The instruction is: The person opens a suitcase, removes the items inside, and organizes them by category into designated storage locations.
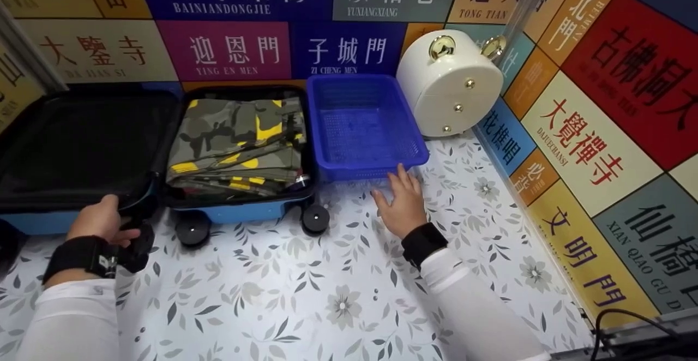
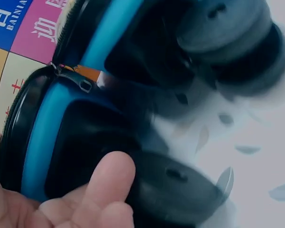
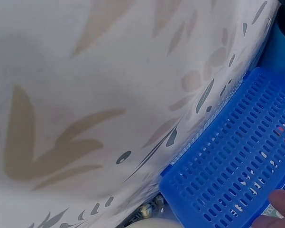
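A blue suitcase with a black lining lies opened flat, its lid half (image 1: 87, 143) on the left. My left hand (image 1: 101, 222) grips the lid's front edge near its right corner, thumb above and fingers below, beside a black wheel (image 2: 175, 185). Camouflage clothing (image 1: 234, 143) in grey, black and yellow lies folded in the other half (image 1: 245, 214). My right hand (image 1: 402, 203) is spread at the front of a blue plastic basket (image 1: 371, 173), fingertips by its rim; whether they touch is unclear. Nothing shows inside the basket.
A white rounded case (image 1: 455, 85) with gold fittings stands behind and right of the basket. Panels with Chinese lettering (image 1: 234, 50) wall the back and right side. The tabletop (image 1: 305, 295) has a leaf pattern. A black cable (image 1: 600, 323) curves at the lower right.
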A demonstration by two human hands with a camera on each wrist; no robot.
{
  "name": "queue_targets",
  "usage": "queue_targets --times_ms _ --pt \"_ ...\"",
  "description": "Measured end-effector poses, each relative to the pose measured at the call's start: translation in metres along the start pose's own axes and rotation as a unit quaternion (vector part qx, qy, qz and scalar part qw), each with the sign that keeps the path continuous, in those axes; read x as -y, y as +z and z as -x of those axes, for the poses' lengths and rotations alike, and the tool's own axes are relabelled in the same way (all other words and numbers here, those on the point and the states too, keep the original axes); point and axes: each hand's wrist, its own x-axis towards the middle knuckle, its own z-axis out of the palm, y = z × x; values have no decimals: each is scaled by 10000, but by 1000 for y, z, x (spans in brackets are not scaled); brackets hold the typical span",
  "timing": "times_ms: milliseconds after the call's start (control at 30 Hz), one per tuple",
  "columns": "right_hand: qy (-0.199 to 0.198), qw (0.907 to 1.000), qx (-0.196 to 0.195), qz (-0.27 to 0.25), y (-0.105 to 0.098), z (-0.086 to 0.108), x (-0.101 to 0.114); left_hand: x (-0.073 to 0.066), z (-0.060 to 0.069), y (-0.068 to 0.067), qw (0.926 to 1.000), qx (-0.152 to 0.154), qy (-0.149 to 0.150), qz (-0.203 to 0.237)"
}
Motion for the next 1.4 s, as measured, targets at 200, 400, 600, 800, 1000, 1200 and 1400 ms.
queue_targets --times_ms 200,400,600,800,1000,1200,1400 --pt "-27 10000 4 -10 3 -1 3 -2 10 -8 9840 -490 429 -1660" --pt "-114 9999 -75 -34 4 -3 8 -22 22 -3 9676 -1138 1067 -1983" --pt "-310 9993 -164 -125 3 -6 17 -60 17 23 9633 -1489 1659 -1494" --pt "-322 9991 -76 -274 2 -8 31 -85 1 41 9660 -1117 1665 -1633" --pt "-461 9980 -38 -442 3 -11 43 -97 -10 48 9696 -744 1498 -1785" --pt "-702 9965 -48 -460 8 -14 54 -104 -19 53 9659 -588 1473 -2048" --pt "-839 9957 -12 -391 13 -20 66 -109 -27 58 9613 -619 1274 -2364"
